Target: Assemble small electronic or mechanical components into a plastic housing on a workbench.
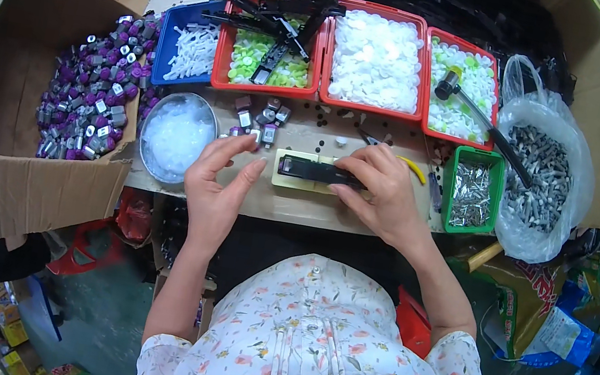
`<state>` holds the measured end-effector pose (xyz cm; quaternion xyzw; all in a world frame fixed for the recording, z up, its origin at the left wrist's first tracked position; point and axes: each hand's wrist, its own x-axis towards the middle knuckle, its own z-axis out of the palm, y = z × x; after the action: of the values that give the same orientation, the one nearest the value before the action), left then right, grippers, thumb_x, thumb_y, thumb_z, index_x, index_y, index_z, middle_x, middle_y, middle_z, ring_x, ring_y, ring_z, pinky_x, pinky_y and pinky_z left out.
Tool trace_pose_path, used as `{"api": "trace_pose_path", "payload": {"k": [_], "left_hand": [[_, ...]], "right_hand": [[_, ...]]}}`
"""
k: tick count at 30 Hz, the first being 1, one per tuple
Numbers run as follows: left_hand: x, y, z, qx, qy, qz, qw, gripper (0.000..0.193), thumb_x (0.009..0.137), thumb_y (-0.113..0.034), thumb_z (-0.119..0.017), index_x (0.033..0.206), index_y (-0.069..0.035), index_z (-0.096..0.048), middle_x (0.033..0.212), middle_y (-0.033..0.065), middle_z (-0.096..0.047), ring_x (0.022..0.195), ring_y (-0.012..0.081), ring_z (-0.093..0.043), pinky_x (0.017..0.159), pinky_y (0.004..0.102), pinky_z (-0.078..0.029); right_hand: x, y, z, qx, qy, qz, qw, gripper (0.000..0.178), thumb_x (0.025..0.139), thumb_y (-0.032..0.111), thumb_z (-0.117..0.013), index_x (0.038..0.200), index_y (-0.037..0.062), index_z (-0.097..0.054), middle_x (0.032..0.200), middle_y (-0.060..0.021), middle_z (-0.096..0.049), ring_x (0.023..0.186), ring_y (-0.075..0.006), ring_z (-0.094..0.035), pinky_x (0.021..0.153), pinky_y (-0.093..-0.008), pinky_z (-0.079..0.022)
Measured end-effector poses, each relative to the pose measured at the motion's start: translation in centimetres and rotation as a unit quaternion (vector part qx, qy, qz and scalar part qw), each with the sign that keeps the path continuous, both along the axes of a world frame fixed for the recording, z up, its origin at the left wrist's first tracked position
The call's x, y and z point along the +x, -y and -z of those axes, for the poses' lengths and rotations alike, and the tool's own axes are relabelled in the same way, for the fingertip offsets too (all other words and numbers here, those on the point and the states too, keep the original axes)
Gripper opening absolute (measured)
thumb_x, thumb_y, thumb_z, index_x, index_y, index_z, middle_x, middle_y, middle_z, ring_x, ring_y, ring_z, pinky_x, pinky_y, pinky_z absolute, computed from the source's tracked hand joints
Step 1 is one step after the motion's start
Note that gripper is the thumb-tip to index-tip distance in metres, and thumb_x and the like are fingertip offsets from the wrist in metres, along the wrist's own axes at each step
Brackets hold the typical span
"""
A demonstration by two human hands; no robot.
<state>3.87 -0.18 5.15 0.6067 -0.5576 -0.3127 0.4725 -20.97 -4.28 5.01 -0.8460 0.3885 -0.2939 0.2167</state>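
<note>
My right hand [388, 195] pinches the right end of a long black plastic part [306, 169]. That part lies across a cream-coloured block [282, 179] at the front of the table. To its left, my left hand [216, 182] is raised with thumb and fingers apart and nothing visible between them. Several small grey motor-like pieces with purple ends [269, 135] sit just beyond the left fingertips. A round metal bowl [171, 179] of whitish translucent bits stands left of that hand. Yellow-handled pliers [412, 168] lie partly hidden behind the right hand.
Behind stand a blue bin [163, 55] and red bins [324, 71] of small pieces, with black parts [279, 31] lying across one. At right are a mallet [484, 122], a green bin [497, 194] of metal pins and a plastic bag [581, 177]. A cardboard box [34, 193] stands left.
</note>
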Motion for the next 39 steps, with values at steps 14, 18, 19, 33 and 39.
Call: {"api": "trace_pose_path", "payload": {"k": [14, 18, 19, 33, 39], "left_hand": [[-1.7, -0.1, 0.3, -0.104, 0.137, 0.055, 0.984, 0.026, 0.079, -0.003, -0.076, 0.104, 0.001, -0.072, 0.099, 0.0125, -0.068, 0.099, 0.0267, -0.063, 0.086, 0.0374, -0.049], [-3.4, 0.4, 1.7, -0.184, 0.224, 0.112, 0.951, 0.026, 0.078, -0.002, -0.075, 0.104, 0.001, -0.070, 0.106, 0.0137, -0.066, 0.105, 0.0335, -0.061, 0.089, 0.0417, -0.050], [-4.0, 0.6, 2.0, -0.212, 0.244, 0.141, 0.936, 0.027, 0.079, -0.002, -0.075, 0.105, 0.000, -0.070, 0.109, 0.0135, -0.066, 0.108, 0.0342, -0.061, 0.090, 0.0425, -0.050], [-4.8, 1.7, 4.7, -0.313, 0.280, 0.226, 0.879, 0.033, 0.074, 0.005, -0.068, 0.106, 0.011, -0.066, 0.112, 0.0218, -0.064, 0.102, 0.0366, -0.064, 0.086, 0.0454, -0.053], [-4.8, 1.9, 4.4, -0.326, 0.296, 0.215, 0.872, 0.025, 0.078, 0.007, -0.072, 0.103, 0.009, -0.067, 0.106, 0.0194, -0.065, 0.096, 0.0343, -0.066, 0.080, 0.0417, -0.054]], "right_hand": [[0.7, 0.3, 0.1, 0.019, -0.051, 0.010, 0.998, 0.028, 0.077, 0.016, -0.077, 0.100, 0.0035, -0.067, 0.092, -0.0095, -0.059, 0.089, -0.0287, -0.057, 0.074, -0.0400, -0.044], [0.6, 0.5, 0.4, 0.034, -0.051, 0.001, 0.998, 0.027, 0.079, 0.016, -0.076, 0.102, 0.0051, -0.067, 0.095, -0.0082, -0.058, 0.093, -0.0278, -0.056, 0.077, -0.0406, -0.043], [0.6, 0.5, 0.4, 0.018, -0.041, 0.000, 0.999, 0.028, 0.077, 0.015, -0.077, 0.101, 0.0034, -0.067, 0.093, -0.0097, -0.059, 0.089, -0.0292, -0.056, 0.075, -0.0410, -0.044], [-13.1, 5.4, -2.7, -0.180, -0.211, 0.293, 0.915, 0.023, 0.084, 0.006, -0.067, 0.106, 0.0005, -0.064, 0.102, -0.0172, -0.063, 0.097, -0.0359, -0.062, 0.082, -0.0450, -0.050], [-14.9, 7.3, -2.5, -0.128, -0.315, 0.260, 0.904, 0.016, 0.085, 0.006, -0.063, 0.101, 0.0020, -0.061, 0.094, -0.0142, -0.060, 0.093, -0.0342, -0.061, 0.078, -0.0449, -0.048]]}}
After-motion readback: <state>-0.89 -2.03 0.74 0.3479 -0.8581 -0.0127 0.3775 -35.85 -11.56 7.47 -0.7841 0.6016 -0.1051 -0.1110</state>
